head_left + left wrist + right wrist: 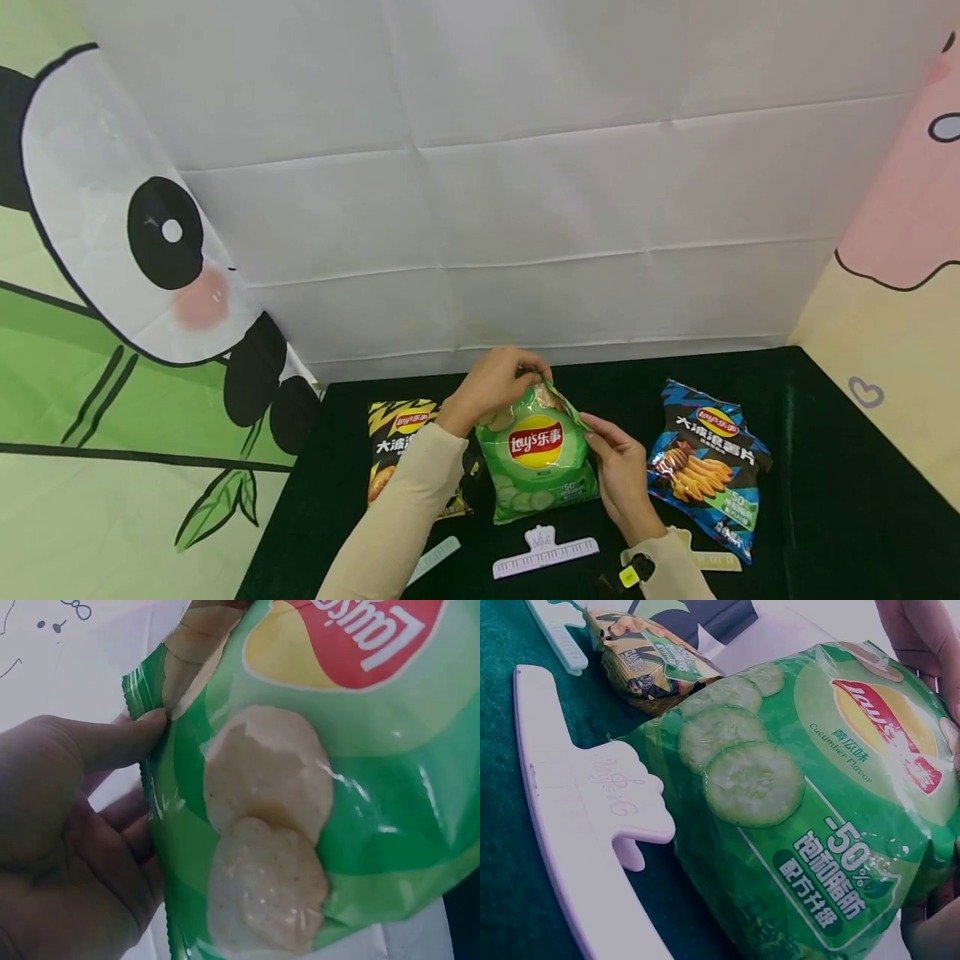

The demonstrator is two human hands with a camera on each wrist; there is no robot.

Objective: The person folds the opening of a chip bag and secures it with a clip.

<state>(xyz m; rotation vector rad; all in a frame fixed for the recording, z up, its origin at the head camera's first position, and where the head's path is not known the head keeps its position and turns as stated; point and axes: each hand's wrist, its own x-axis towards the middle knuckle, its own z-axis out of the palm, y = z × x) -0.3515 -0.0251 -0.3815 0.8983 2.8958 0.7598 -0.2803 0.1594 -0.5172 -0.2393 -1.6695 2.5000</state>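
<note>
A green cucumber-flavor chip bag (536, 458) stands tilted above the dark cloth, its printed front showing. My left hand (491, 387) pinches the bag's top edge at the left corner; in the left wrist view its thumb (124, 742) lies on the front of the crimped rim. On the other side, my right hand (618, 475) pinches the top right corner between thumb and fingers. The top edge slants down from the left hand to the right. Close in front of the bag lies a lilac bag clip (545, 553) with a ruler-like bar.
A black-and-yellow chip bag (386, 450) lies behind the left forearm, partly hidden. To the right lies a blue-and-black chip bag (708, 467). A mint clip (435, 560) and a pale yellow clip (716, 562) lie near the forearms. White cloth (525, 208) hangs behind the table.
</note>
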